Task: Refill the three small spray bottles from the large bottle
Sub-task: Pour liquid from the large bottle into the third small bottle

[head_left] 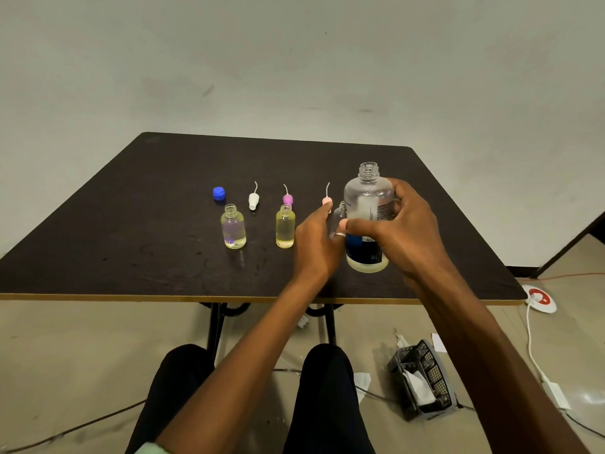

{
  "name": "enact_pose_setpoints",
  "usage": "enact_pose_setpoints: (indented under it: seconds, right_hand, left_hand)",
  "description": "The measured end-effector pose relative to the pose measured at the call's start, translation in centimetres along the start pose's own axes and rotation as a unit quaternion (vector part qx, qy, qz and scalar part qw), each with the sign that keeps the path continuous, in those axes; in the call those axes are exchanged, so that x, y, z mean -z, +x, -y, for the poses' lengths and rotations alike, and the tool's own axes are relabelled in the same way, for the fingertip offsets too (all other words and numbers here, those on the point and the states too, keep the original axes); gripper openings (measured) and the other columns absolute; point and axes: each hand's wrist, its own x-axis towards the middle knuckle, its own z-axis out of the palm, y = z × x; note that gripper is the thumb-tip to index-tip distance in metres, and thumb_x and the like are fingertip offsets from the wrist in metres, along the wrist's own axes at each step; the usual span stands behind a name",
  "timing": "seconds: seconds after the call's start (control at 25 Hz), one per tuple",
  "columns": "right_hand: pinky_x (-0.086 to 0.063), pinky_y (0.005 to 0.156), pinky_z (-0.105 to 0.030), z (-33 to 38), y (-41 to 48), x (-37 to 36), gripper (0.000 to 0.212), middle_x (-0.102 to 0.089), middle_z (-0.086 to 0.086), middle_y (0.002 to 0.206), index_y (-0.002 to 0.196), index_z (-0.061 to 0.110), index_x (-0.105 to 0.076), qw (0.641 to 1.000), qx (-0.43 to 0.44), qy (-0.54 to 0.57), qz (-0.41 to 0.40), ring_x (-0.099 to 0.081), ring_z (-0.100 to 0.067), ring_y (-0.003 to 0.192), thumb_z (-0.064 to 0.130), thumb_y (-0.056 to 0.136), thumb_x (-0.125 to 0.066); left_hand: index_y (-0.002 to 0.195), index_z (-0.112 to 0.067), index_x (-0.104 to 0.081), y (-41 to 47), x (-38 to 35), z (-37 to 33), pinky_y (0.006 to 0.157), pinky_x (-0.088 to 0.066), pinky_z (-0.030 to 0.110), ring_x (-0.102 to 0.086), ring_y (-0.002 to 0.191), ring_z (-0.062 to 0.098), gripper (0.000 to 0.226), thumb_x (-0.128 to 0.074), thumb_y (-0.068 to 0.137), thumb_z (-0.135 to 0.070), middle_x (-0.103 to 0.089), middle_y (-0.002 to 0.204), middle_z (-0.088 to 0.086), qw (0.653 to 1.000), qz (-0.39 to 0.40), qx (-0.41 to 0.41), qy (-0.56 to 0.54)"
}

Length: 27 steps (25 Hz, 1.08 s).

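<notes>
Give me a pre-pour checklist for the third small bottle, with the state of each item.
1. Large bottle uncapped: ok, neck open.
2. Right hand grips the large bottle: ok.
3. Third small bottle steadied by left hand: ok.
4. Third small bottle's neck open: cannot tell, partly hidden behind the large bottle.
5. Liquid left in the large bottle: ok, a shallow layer at the base.
6. Pink sprayer top off and clear of the pour: ok.

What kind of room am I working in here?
Probably a bare workroom or makeshift test space: a folding table against a plain wall, loose cables and an extension socket on the floor, plus a small basket.
</notes>
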Motion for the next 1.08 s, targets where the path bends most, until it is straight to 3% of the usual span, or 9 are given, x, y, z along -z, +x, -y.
enact_pose_setpoints:
  seconds: [0.08, 0.16, 0.24, 0.36, 0.48, 0.76, 0.92, 1.08]
  right_hand:
    - [-0.049, 0.069, -0.014, -0.2, 0.1, 0.0, 0.068, -0.063, 0.020, 0.103, 0.116, 0.038, -0.053, 1.000, -0.002, -0.001, 0.000, -0.062, 0.002, 0.090, 0.036, 0.057, -0.087]
    - [-0.049, 0.068, -0.013, -0.4, 0.2, 0.2, 0.068, -0.062, 0.021, 0.102, 0.115, 0.039, -0.052, 1.000, -0.005, -0.003, -0.004, -0.061, 0.002, 0.091, 0.036, 0.057, -0.088]
    - [-0.047, 0.063, -0.009, -0.6, 0.2, 0.3, 0.068, -0.061, 0.023, 0.098, 0.113, 0.042, -0.051, 1.000, -0.009, -0.002, -0.005, -0.061, 0.004, 0.088, 0.036, 0.056, -0.088]
    - [-0.047, 0.060, -0.008, -0.9, 0.5, 0.8, 0.068, -0.064, 0.020, 0.100, 0.112, 0.041, -0.053, 1.000, -0.015, 0.003, -0.010, -0.062, 0.004, 0.088, 0.037, 0.054, -0.088]
    - [-0.050, 0.065, -0.012, -1.2, 0.9, 1.2, 0.069, -0.066, 0.020, 0.100, 0.114, 0.041, -0.055, 1.000, -0.019, 0.009, -0.019, -0.063, 0.006, 0.088, 0.038, 0.052, -0.088]
    - [-0.047, 0.057, -0.006, -1.2, 0.8, 0.9, 0.067, -0.064, 0.024, 0.096, 0.110, 0.046, -0.052, 1.000, -0.016, 0.007, -0.008, -0.061, 0.013, 0.086, 0.039, 0.053, -0.088]
    - [-0.046, 0.055, -0.004, -0.6, 0.7, 1.1, 0.063, -0.063, 0.029, 0.093, 0.102, 0.051, -0.051, 1.000, -0.011, 0.007, -0.001, -0.059, 0.017, 0.085, 0.039, 0.052, -0.087]
    - [-0.044, 0.054, -0.005, 0.2, 0.5, 1.1, 0.064, -0.058, 0.033, 0.091, 0.105, 0.051, -0.049, 1.000, 0.002, -0.010, 0.009, -0.060, 0.013, 0.083, 0.036, 0.056, -0.087]
  left_hand:
    - [0.129, -0.005, -0.061, 1.6, -0.7, 0.1, 0.088, -0.055, 0.033, -0.066, 0.110, 0.022, 0.039, -0.065, 0.090, -0.009, -0.070, 0.119, 0.011, 0.999, 0.008, 0.032, 0.037]
    - [0.102, -0.007, -0.067, 3.0, -1.3, 0.0, 0.069, -0.050, 0.032, -0.067, 0.089, 0.022, 0.013, -0.062, 0.092, -0.015, -0.071, 0.098, 0.009, 0.994, 0.018, 0.030, 0.101]
    - [0.089, -0.008, -0.064, 4.1, -1.7, -0.1, 0.065, -0.050, 0.038, -0.064, 0.081, 0.026, 0.015, -0.060, 0.092, -0.022, -0.069, 0.089, 0.010, 0.987, 0.037, 0.017, 0.153]
    - [0.095, -0.010, -0.064, 5.4, -2.2, -0.2, 0.074, -0.054, 0.043, -0.065, 0.086, 0.030, 0.020, -0.062, 0.091, -0.029, -0.069, 0.094, 0.010, 0.981, 0.041, 0.012, 0.188]
    - [0.101, -0.013, -0.063, 5.5, -2.7, 0.0, 0.075, -0.056, 0.043, -0.067, 0.089, 0.031, 0.021, -0.066, 0.087, -0.027, -0.071, 0.096, 0.010, 0.988, 0.021, 0.028, 0.153]
    - [0.109, -0.011, -0.065, 4.4, -2.7, 0.5, 0.080, -0.059, 0.043, -0.068, 0.096, 0.020, 0.021, -0.069, 0.090, -0.019, -0.072, 0.103, 0.006, 0.997, -0.002, 0.036, 0.070]
    - [0.124, -0.010, -0.065, 3.0, -0.3, -1.1, 0.088, -0.058, 0.033, -0.069, 0.102, 0.018, 0.039, -0.074, 0.086, -0.014, -0.073, 0.110, 0.008, 0.998, -0.035, 0.044, 0.015]
    - [0.121, -0.021, -0.068, 0.0, 3.5, -3.2, 0.083, -0.059, 0.025, -0.068, 0.096, 0.002, 0.041, -0.079, 0.083, -0.032, -0.074, 0.104, -0.009, 0.997, -0.049, 0.041, -0.041]
